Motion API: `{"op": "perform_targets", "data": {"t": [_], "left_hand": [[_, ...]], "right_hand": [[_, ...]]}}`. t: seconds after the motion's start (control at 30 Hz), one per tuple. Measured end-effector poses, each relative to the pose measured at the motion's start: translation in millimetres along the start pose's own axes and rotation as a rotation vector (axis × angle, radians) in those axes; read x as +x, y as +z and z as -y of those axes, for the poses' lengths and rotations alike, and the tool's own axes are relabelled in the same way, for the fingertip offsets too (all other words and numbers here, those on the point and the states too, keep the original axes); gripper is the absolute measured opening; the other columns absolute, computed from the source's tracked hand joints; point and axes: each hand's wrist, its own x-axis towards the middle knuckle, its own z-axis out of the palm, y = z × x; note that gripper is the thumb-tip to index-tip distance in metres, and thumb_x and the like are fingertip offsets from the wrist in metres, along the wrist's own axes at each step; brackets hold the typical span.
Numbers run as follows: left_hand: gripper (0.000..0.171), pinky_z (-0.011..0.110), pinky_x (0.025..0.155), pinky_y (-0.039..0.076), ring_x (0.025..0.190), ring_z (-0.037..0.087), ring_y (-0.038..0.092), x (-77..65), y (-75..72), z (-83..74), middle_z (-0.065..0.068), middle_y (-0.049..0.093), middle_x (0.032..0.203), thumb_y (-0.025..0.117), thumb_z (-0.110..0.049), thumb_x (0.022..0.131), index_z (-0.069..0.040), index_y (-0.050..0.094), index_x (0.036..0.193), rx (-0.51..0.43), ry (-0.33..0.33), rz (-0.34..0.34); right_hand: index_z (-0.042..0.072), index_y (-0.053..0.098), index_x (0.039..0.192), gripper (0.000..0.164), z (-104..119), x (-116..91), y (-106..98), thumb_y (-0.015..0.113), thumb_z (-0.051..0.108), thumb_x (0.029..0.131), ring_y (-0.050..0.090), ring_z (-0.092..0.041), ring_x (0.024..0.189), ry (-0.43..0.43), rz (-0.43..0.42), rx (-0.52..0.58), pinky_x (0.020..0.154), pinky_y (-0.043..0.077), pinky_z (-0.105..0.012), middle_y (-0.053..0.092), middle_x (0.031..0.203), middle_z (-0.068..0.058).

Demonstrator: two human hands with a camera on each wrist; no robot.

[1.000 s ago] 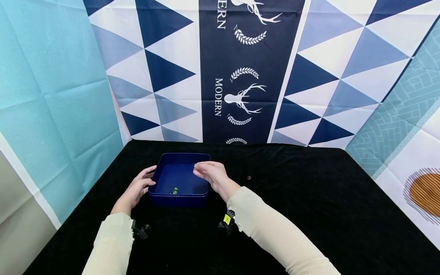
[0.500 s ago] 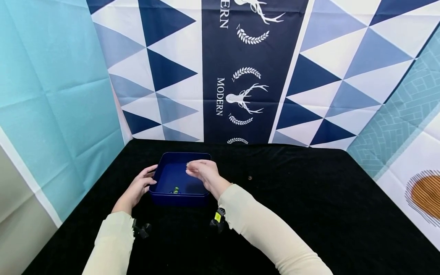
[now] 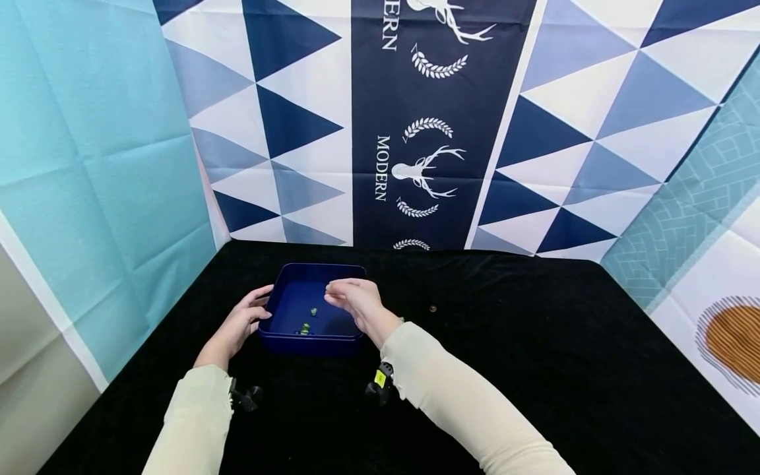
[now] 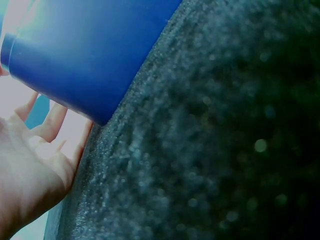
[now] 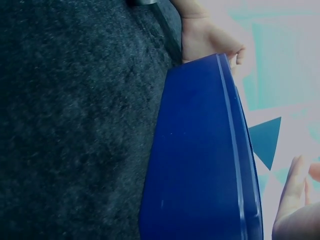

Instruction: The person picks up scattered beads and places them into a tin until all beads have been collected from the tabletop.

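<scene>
A dark blue rectangular box (image 3: 311, 344) without a lid stands on the black cloth. My left hand (image 3: 237, 323) rests against its left wall, fingers spread along the side; in the left wrist view the fingers touch the wall from outside. My right hand (image 3: 359, 303) hovers above the box's right side, and in the right wrist view its fingers are extended with nothing visible between them. On the box floor lies a small shiny greenish round piece (image 3: 313, 311), like a glass marble. Several more small green pieces (image 3: 305, 328) lie near the front wall.
A small brownish round piece (image 3: 432, 308) lies on the black cloth (image 3: 534, 343) to the right of the box. Patterned fabric (image 3: 410, 132) hangs behind the table, and a turquoise sheet (image 3: 101, 145) hangs on the left.
My right hand moved left over the box, then slightly back right. The small piece at its fingertips has been let go, and another small piece now shows on the box floor.
</scene>
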Motion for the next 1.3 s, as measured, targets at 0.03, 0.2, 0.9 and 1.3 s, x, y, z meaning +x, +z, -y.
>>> {"op": "perform_targets", "data": {"t": [0.03,0.2,0.9,1.3], "left_hand": [[0.063,0.029,0.085,0.040,0.123,0.032,0.033,0.0,0.0,0.2,0.024,0.023,0.145,0.043,0.001,0.087,-0.004,0.023,0.146,0.001,0.001,0.000],[0.064,0.031,0.087,0.039,0.124,0.033,0.032,0.0,0.8,-0.1,0.024,0.022,0.146,0.044,0.000,0.087,-0.005,0.022,0.147,0.011,-0.006,-0.002],[0.064,0.031,0.087,0.039,0.123,0.033,0.033,-0.2,-0.5,0.1,0.024,0.022,0.146,0.043,0.001,0.087,-0.005,0.022,0.147,0.004,-0.009,-0.002],[0.065,0.034,0.090,0.038,0.126,0.033,0.030,-1.2,-0.4,-1.0,0.024,0.021,0.147,0.044,0.000,0.087,-0.005,0.021,0.147,0.005,-0.010,0.006]], "right_hand": [[-0.013,0.061,0.107,0.027,-0.5,-0.7,-1.5,0.063,-0.006,0.080,0.064,-0.015,0.073,-0.006,0.004,0.005,0.074,0.052,-0.029,0.066,0.086,-0.013],[-0.013,0.062,0.105,0.025,-3.3,-6.1,-11.0,0.063,-0.006,0.081,0.065,-0.016,0.073,-0.020,0.004,0.019,0.074,0.051,-0.029,0.067,0.087,-0.015],[-0.018,0.056,0.109,0.029,-15.7,-39.9,-52.4,0.061,-0.006,0.082,0.065,-0.015,0.070,-0.096,0.055,0.010,0.072,0.052,-0.028,0.066,0.078,-0.010],[-0.021,0.054,0.107,0.027,-16.9,-54.5,-75.4,0.057,-0.010,0.083,0.065,-0.015,0.068,-0.143,0.047,0.032,0.069,0.052,-0.028,0.066,0.076,-0.011]]}}
